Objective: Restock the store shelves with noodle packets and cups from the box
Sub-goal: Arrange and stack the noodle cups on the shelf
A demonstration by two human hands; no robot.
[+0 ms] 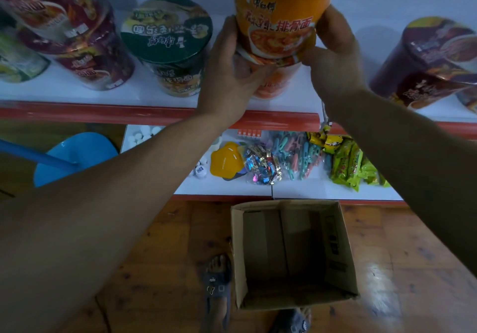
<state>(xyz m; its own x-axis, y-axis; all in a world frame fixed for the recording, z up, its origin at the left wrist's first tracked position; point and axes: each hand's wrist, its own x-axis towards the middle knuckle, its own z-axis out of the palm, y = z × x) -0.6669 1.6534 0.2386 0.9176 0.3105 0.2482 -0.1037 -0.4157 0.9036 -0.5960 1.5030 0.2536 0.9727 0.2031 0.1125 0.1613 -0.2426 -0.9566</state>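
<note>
The cardboard box (335, 250) stands open on the wooden floor. Above it, on the white shelf (154, 95), the orange noodle cup (276, 23) sits clasped between both hands. The left hand (229, 69) curls round its left side, and the right hand (333, 56) grips its right side near the base. The cup stands upright atop a second orange cup (273, 82) and is glossy, with a soup picture and red lettering.

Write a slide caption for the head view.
Left hand and right hand hold an orange noodle cup on a lower cup; the cardboard box looks empty.
</note>
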